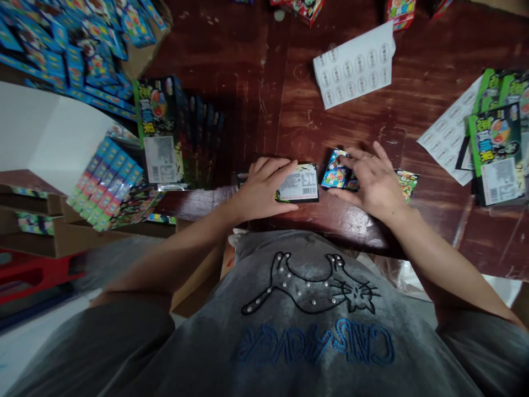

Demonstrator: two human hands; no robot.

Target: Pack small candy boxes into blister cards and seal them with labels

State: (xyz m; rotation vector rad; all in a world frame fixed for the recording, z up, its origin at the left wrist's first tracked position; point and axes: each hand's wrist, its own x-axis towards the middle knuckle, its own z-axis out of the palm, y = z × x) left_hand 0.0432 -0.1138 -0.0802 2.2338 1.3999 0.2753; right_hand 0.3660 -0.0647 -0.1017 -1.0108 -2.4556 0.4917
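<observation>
Near the table's front edge, my left hand (pixel 264 190) closes over the left end of a flat dark box (pixel 301 183) with a barcode label facing up. My thumb lies along its near edge and my fingers along its far edge. To the right, my right hand (pixel 374 184) is closed on a small blue candy packet (pixel 335 170), fingertips on its right side. The packet stands just apart from the box's right end. A colourful green-edged packet (pixel 408 183) shows partly from beneath my right hand; the rest of it is hidden.
A sheet of oval stickers (pixel 355 66) lies ahead. At right, green-and-black boxes (pixel 498 149) overlap another sticker sheet (pixel 448 129). On the left are upright dark boxes (pixel 159 132), a stack of striped boxes (pixel 105 182) and a carton (pixel 151 55) of blue packets.
</observation>
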